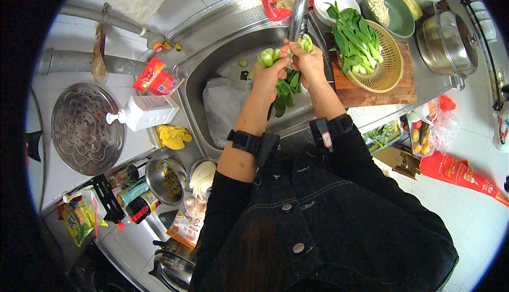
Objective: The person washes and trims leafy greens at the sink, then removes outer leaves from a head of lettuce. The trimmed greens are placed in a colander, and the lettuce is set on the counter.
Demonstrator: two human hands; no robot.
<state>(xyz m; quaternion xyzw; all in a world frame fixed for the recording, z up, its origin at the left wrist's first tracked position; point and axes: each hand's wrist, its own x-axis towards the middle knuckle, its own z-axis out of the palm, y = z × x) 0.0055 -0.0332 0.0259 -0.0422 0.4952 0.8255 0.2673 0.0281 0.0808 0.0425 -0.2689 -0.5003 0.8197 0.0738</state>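
My left hand (270,73) grips a bunch of leafy greens by its pale stem base (269,56), under the steel faucet (299,10). Dark leaves (289,89) hang below it into the sink. Close beside it, my right hand (309,60) holds another pale green stem base (306,43) near the spout; the fingers hide much of it. The steel sink basin (191,109) surrounds both hands. On its left side lies a crumpled clear plastic bag (224,109), with small green scraps (242,63) nearby.
Right of the sink, a yellow colander (391,67) with leafy greens (356,37) stands on a wooden cutting board (375,99). Behind are a white bowl (334,0) and a green bowl (401,17). A steel pot (445,45) stands farther right. Leftward are a white pump bottle (149,111) and yellow cloth (174,136).
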